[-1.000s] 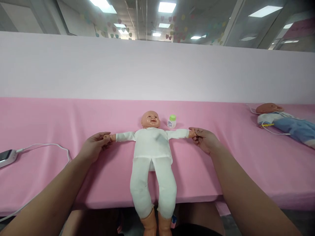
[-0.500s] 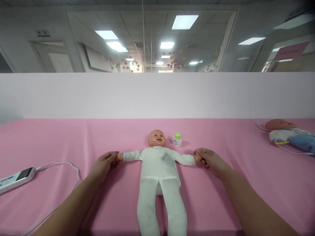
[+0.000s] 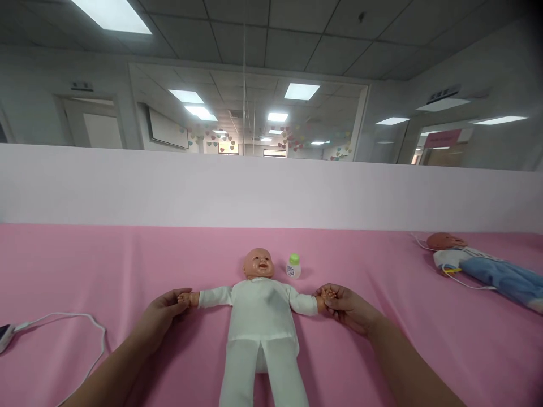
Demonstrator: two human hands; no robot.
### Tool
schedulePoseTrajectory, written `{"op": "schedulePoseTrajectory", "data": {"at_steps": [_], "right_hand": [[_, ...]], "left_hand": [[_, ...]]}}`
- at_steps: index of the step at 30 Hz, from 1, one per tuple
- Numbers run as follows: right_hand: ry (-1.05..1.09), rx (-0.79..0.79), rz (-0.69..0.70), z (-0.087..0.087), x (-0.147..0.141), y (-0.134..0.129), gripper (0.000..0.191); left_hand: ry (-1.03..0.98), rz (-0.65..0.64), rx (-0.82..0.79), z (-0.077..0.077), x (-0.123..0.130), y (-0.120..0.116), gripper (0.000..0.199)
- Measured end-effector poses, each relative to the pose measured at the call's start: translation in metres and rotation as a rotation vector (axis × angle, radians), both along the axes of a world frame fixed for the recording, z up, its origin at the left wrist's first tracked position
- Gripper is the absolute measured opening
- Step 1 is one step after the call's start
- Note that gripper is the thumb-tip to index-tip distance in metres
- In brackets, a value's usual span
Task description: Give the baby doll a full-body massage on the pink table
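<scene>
A baby doll [image 3: 263, 311] in a white top and white trousers lies face up on the pink sheet [image 3: 178, 367], arms stretched out sideways. My left hand [image 3: 163, 314] pinches the doll's hand at the left between thumb and fingers. At the right, my right hand [image 3: 350, 308] grips the doll's other hand, whose small fingers show above my thumb. Beside the doll's head stands a small clear bottle [image 3: 293, 267] with a green cap.
A second doll [image 3: 487, 271] in blue and white, with a white tube and a yellow piece, lies at the far right. A white device [image 3: 5, 338] with a cable [image 3: 102, 339] is at the left edge. Behind the sheet rises a white panel [image 3: 271, 192] below glass.
The view has tilted up and turned slightly right, so the doll and hands appear lower and further left. Both hands still hold the doll's hands.
</scene>
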State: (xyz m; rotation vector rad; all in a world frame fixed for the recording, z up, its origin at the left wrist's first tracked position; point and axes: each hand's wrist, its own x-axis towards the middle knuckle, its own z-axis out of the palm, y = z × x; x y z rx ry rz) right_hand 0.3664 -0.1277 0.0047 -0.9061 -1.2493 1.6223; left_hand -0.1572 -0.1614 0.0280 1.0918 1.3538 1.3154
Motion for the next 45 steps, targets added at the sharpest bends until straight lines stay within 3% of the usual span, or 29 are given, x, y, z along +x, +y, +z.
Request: {"op": "schedulePoseTrajectory", "data": {"at_steps": [9, 15, 21, 30, 39, 45], "right_hand": [[-0.086, 0.031, -0.082, -0.012, -0.008, 0.009, 0.038], [-0.072, -0.017, -0.166, -0.013, -0.007, 0.012, 0.043], [0.004, -0.084, -0.080, -0.011, 0.003, 0.011, 0.034], [-0.078, 0.013, 0.014, -0.005, 0.002, 0.003, 0.034], [-0.247, 0.037, -0.250, 0.007, -0.008, -0.002, 0.045], [-0.128, -0.040, -0.281, 0.007, -0.002, 0.001, 0.043]], "left_hand": [[0.160, 0.062, 0.004, 0.001, -0.001, -0.002, 0.071], [0.049, 0.091, -0.006, 0.000, 0.000, -0.001, 0.072], [-0.014, 0.016, -0.013, -0.006, -0.006, 0.004, 0.076], [0.147, -0.039, -0.020, 0.003, 0.000, -0.004, 0.052], [0.143, 0.016, 0.024, -0.007, -0.005, 0.005, 0.068], [0.095, 0.004, 0.025, -0.010, -0.006, 0.008, 0.070]]}}
